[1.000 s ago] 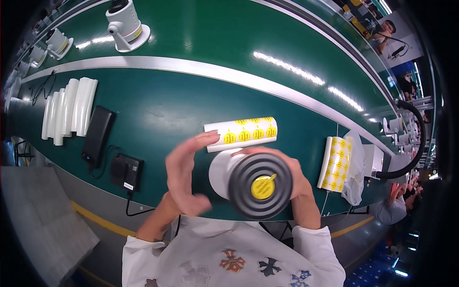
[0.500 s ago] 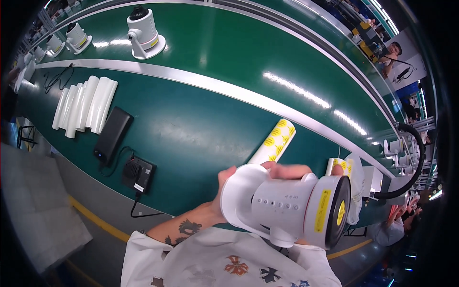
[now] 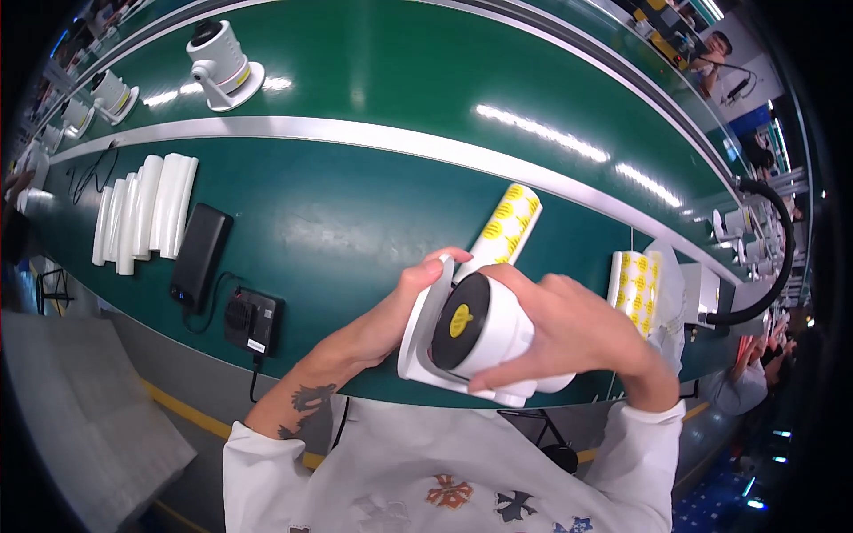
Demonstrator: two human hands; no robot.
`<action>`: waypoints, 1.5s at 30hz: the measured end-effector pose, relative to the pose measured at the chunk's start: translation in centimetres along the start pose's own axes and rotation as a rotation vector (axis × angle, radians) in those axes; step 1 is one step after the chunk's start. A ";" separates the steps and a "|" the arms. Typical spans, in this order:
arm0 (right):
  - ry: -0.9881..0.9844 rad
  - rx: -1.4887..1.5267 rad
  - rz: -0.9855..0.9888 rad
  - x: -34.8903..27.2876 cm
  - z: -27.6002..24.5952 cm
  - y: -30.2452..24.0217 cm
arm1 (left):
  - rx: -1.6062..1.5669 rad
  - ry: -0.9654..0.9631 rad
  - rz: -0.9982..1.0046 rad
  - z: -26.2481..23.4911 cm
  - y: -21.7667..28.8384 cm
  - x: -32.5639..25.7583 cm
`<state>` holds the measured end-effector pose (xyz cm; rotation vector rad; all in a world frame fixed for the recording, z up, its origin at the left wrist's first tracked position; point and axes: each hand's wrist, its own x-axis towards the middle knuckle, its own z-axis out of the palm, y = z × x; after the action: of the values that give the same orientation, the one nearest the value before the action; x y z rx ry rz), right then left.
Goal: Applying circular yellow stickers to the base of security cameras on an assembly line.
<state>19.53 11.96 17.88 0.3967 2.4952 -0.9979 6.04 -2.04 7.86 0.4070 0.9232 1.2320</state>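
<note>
Between my hands is a white cylindrical mini projector [image 3: 506, 329] on a swivel stand, held tilted over the bench's near edge. Its black end cap [image 3: 461, 322], with a round yellow sticker, faces down-left beside the stand's white round base [image 3: 418, 342]. My left hand [image 3: 422, 282] is closed on the upper edge of that base. From the right, my right hand [image 3: 573, 324] wraps over the white barrel, with the thumb along its near side. Just beyond my left fingertips lies a white roll with yellow round stickers [image 3: 506, 226], its lower end hidden.
Several white rolls [image 3: 147, 209] lie at the left, near a black power bank [image 3: 203, 253] cabled to a black box-shaped device [image 3: 253, 322]. More sticker rolls [image 3: 635, 289] and a plastic bag [image 3: 668, 302] are at the right. Similar projectors [image 3: 222, 71] stand on the green conveyor [image 3: 373, 71].
The projector has been turned: its black end cap, which pointed right, now faces left beside the stand base. My right hand has come over the barrel. The conveyor's projectors appear farther left.
</note>
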 end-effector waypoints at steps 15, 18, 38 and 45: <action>0.304 -0.056 -0.136 -3.2 -2.6 1.9 | -0.334 -0.039 0.159 -2.2 -0.6 1.5; 0.620 0.061 -0.328 -2.3 -3.1 1.4 | -0.479 -0.052 0.200 -1.3 -0.1 2.5; 0.650 -0.449 0.247 8.6 -19.5 10.6 | 1.024 0.065 1.457 6.7 6.1 -6.3; 0.932 -0.457 0.270 12.5 -21.9 22.7 | 1.143 0.007 1.437 8.9 6.1 -11.1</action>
<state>11.87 44.61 12.87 1.2162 3.1982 -0.0787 8.72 -8.54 21.67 2.2538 1.3085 1.7915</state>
